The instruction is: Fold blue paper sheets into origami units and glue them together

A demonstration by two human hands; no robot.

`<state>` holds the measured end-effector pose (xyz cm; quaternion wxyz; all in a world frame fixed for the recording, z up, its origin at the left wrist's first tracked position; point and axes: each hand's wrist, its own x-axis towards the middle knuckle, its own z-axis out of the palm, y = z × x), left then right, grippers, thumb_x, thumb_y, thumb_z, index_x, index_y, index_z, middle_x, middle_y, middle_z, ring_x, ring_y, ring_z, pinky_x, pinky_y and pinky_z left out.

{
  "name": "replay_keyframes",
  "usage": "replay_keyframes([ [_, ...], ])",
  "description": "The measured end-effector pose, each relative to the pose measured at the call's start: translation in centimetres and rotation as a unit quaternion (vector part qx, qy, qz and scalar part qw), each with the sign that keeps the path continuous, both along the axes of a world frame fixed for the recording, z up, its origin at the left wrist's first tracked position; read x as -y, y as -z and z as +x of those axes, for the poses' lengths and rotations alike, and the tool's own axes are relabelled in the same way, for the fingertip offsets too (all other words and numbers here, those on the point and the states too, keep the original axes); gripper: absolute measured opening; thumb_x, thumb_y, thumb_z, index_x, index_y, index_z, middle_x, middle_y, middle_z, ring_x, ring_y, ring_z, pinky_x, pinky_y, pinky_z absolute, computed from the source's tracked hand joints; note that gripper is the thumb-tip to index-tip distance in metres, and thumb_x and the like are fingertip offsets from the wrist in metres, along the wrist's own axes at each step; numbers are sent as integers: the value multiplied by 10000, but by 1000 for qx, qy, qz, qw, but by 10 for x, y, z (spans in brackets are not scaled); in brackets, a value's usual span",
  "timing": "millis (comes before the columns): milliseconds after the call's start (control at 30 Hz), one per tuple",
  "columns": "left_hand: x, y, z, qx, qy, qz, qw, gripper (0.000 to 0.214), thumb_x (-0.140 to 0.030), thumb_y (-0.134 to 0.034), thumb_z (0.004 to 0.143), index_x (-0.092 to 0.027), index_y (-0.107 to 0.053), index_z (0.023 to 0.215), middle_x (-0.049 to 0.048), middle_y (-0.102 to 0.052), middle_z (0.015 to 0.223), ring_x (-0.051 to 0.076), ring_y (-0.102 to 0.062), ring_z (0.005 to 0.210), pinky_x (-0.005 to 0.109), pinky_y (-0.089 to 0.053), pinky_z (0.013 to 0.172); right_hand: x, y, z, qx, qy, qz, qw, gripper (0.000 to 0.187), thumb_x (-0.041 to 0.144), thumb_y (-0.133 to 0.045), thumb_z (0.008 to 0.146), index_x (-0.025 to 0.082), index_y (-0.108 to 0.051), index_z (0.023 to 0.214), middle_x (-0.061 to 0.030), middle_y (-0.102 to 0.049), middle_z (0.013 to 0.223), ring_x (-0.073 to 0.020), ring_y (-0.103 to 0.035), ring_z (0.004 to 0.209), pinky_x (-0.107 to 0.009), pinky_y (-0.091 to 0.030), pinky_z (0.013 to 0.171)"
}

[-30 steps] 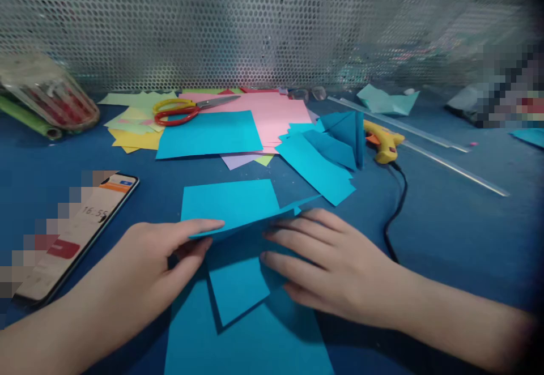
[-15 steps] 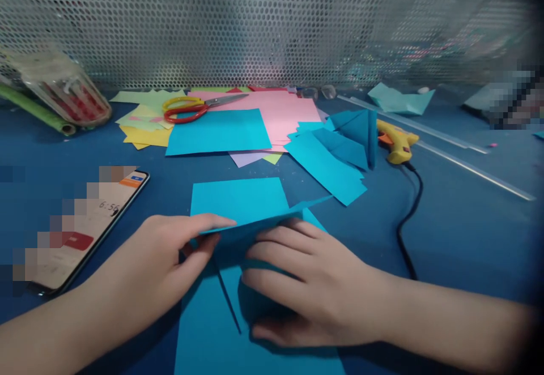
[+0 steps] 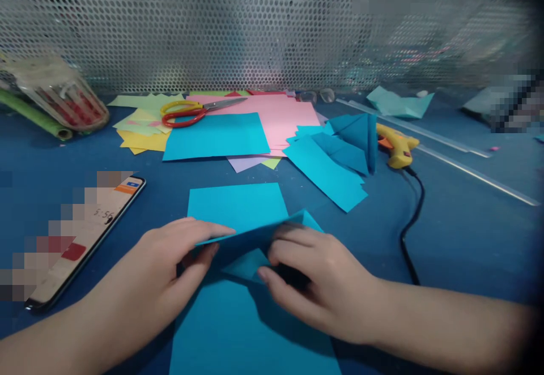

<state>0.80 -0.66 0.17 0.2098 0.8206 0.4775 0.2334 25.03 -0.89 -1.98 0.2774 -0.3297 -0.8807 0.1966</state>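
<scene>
A folded piece of blue paper [image 3: 250, 236] is held tilted above larger blue sheets. My left hand [image 3: 176, 259] is closed, pinching the piece's left edge between thumb and fingers. On the other side my right hand [image 3: 325, 281] has curled fingers behind the paper and its thumb at a small turned-in flap [image 3: 250, 264]. Part of the fold and the right fingertips are hidden by the paper. Beneath both hands, one blue sheet [image 3: 242, 329] reaches toward me, and a second blue sheet [image 3: 238, 204] shows beyond the fold.
Scissors [image 3: 185, 115] lie on a blue sheet [image 3: 216, 140] over coloured papers. Farther right are cut blue pieces [image 3: 327, 168], a yellow glue gun [image 3: 397, 145] with a black cord, and clear sticks [image 3: 471, 171]. A phone [image 3: 91, 239] and a jar [image 3: 66, 94] are at left.
The right fingers and thumb have shifted up and closed in on the paper. A small flap now shows turned inward, and the paper's right corner no longer sticks out past the hand.
</scene>
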Motion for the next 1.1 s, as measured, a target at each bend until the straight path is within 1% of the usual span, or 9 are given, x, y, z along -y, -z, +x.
replay_keyframes([
  [100,1,2,2,-5,-4,-3,1000,253,-362,-553,964,-334,-746,1124,-47,-796,1074,142,-763,907,161,-576,828,-2,1,-1,31,65,-40,997,293,249,-549,958,190,-555,671,-4,-579,670,-148,-503,658,-264,-375,592],
  [233,1,5,3,17,-9,-17,1000,230,-428,-609,937,-350,-757,1095,-55,-806,1018,161,-776,856,176,-599,762,-3,0,-1,62,93,-59,992,362,266,-544,955,185,-562,603,-7,-555,624,-153,-487,648,-274,-341,599],
  [367,0,8,2,28,-3,-12,1000,190,-359,-621,920,-353,-764,1044,-72,-807,990,138,-771,841,154,-586,764,-3,-3,-1,112,98,-101,984,376,276,-591,929,182,-608,565,-6,-589,600,-133,-498,606,-271,-293,568],
  [500,1,7,3,25,6,-13,1000,214,-344,-583,930,-311,-766,1035,-33,-805,982,158,-768,845,184,-596,759,-6,-9,-3,181,127,-159,962,387,288,-603,923,179,-628,553,8,-587,530,-97,-410,495,-273,-202,511],
  [633,1,4,7,9,10,-15,1000,236,-301,-547,929,-290,-763,1022,-17,-802,971,162,-765,831,193,-599,734,-9,-13,-5,213,142,-160,953,414,292,-621,910,176,-600,513,5,-558,479,-96,-400,454,-276,-178,489],
  [733,1,4,6,-9,26,-2,1000,256,-268,-532,922,-296,-755,1044,-23,-800,977,156,-763,842,193,-599,756,-11,-12,-3,204,133,-150,958,389,266,-616,911,183,-627,531,-5,-611,511,-117,-503,476,-270,-217,479],
  [867,5,8,-1,-48,54,9,997,356,-179,-518,879,-319,-721,1135,-22,-789,1057,177,-757,935,239,-602,848,-12,-10,1,162,103,-122,974,274,240,-616,912,207,-721,661,-22,-706,644,-171,-653,638,-255,-380,544],
  [967,8,11,-5,-65,64,12,996,440,-145,-515,851,-343,-685,1205,-37,-779,1106,185,-752,973,258,-600,885,-13,-11,2,161,103,-127,973,249,226,-619,904,214,-738,685,-26,-723,676,-187,-678,691,-259,-437,591],
  [1100,8,11,-4,-60,72,29,995,456,-137,-514,843,-344,-673,1217,-46,-778,1111,183,-755,965,254,-601,890,-13,-12,2,171,113,-144,968,218,227,-629,892,217,-758,715,-32,-737,701,-196,-689,725,-259,-451,605],
])
